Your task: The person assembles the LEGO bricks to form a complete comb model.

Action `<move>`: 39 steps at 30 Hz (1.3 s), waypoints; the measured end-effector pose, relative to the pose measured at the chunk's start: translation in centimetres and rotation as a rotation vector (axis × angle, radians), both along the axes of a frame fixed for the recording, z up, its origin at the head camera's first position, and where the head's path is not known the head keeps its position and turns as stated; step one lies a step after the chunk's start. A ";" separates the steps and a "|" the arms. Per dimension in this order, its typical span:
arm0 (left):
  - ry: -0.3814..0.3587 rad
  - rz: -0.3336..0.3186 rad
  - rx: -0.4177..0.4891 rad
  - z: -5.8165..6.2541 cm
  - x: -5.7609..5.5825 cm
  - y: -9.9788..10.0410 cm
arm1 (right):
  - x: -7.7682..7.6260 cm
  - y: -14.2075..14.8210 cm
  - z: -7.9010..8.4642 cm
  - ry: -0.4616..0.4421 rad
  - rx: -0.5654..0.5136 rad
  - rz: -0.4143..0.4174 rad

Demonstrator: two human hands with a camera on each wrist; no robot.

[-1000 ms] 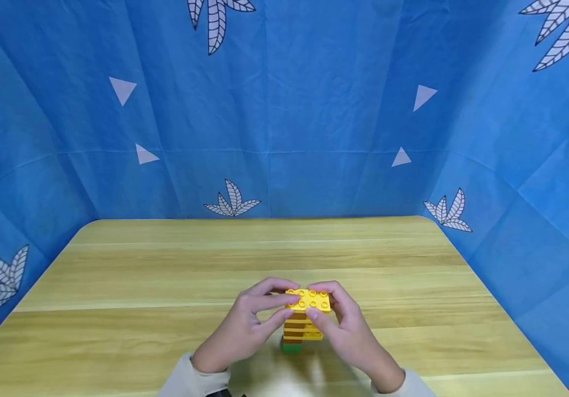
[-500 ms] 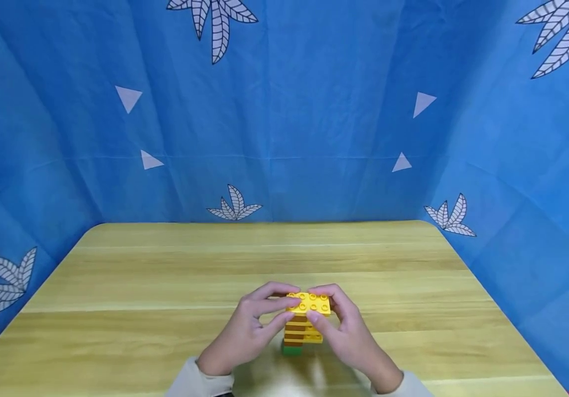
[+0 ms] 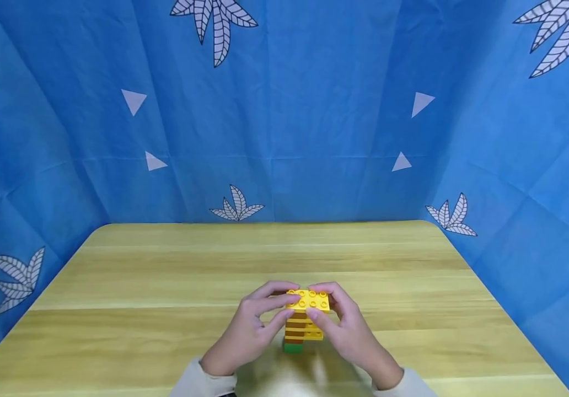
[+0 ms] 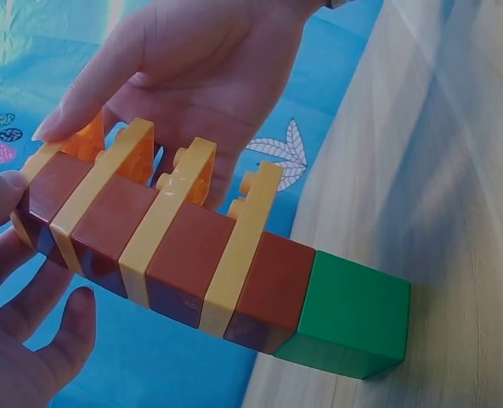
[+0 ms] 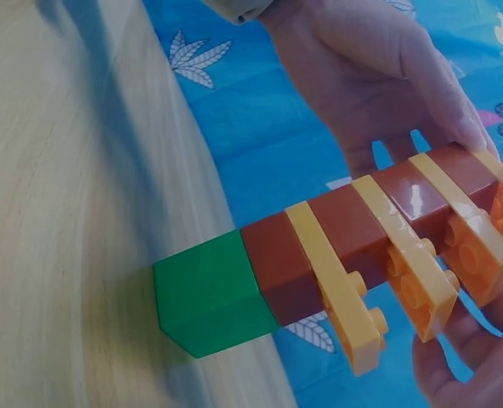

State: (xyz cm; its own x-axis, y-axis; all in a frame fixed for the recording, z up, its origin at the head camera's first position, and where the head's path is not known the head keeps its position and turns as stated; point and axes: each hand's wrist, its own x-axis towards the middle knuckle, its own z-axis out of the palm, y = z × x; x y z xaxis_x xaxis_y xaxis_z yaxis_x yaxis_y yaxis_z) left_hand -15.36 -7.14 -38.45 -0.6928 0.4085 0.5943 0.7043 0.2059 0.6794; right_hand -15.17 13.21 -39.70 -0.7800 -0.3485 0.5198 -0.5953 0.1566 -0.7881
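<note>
A toy-brick tower stands upright on the table, with a green block (image 4: 353, 314) at its foot. Brown bricks (image 5: 345, 223) alternate above it with thin yellow plates (image 4: 243, 246), whose studded ends jut out toward the right-hand side. Crowning the stack is a yellow plate (image 3: 314, 301) with two rows of studs. My left hand (image 3: 245, 326) pinches its left end between thumb and fingers, one finger lying over the studs. At the other end, my right hand (image 3: 351, 333) pinches the same plate, thumb on the near edge and fingers at the far edge.
The wood-grain table (image 3: 165, 275) stretches out around the tower. Blue cloth (image 3: 334, 110) printed with white leaves and triangles hangs behind it and along both sides.
Both hands keep the same hold on the top yellow plate, and the tower stays in place. Only the head view has shifted slightly.
</note>
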 end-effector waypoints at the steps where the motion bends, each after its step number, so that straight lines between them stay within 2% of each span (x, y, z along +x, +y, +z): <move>1: 0.008 -0.002 0.002 0.0 0.0 0.1 | 0.0 0.0 0.0 0.003 -0.001 -0.003; 6: 0.056 -0.014 0.003 0.1 0.2 0.3 | 0.3 0.2 -0.3 0.017 0.038 -0.036; 12: 0.030 -0.025 -0.008 0.2 0.5 0.4 | 0.4 1.4 -0.4 -0.070 0.214 -0.092; 15: 0.022 -0.008 -0.019 0.3 0.1 0.5 | 0.0 1.9 -0.3 -0.087 0.248 -0.104; 18: -0.025 0.013 -0.031 0.3 -0.3 0.3 | -0.2 2.0 -0.5 -0.093 0.238 -0.103; 22: -0.139 0.048 -0.042 0.2 -1.2 0.4 | -0.6 1.7 -0.8 -0.172 0.191 -0.107; 25: -0.226 0.089 -0.075 0.4 -2.4 0.7 | -1.5 1.3 -0.2 -0.267 0.176 -0.094; 28: -0.319 0.117 -0.117 0.1 -4.3 1.0 | -3.1 1.2 -0.2 -0.379 0.175 -0.079; 31: -0.440 0.132 -0.133 -1.0 -6.8 1.2 | -5.1 1.3 -1.2 -0.505 0.162 -0.089; 34: -0.541 0.154 -0.164 -2.5 -8.8 1.2 | -6.5 1.0 -2.2 -0.593 0.180 -0.100; 36: -0.579 0.165 -0.193 -3.4 -9.7 1.2 | -7.0 0.7 -2.8 -0.620 0.215 -0.106; 39: -0.595 0.184 -0.243 -4.3 -10.3 1.3 | -7.6 0.3 -3.5 -0.649 0.258 -0.123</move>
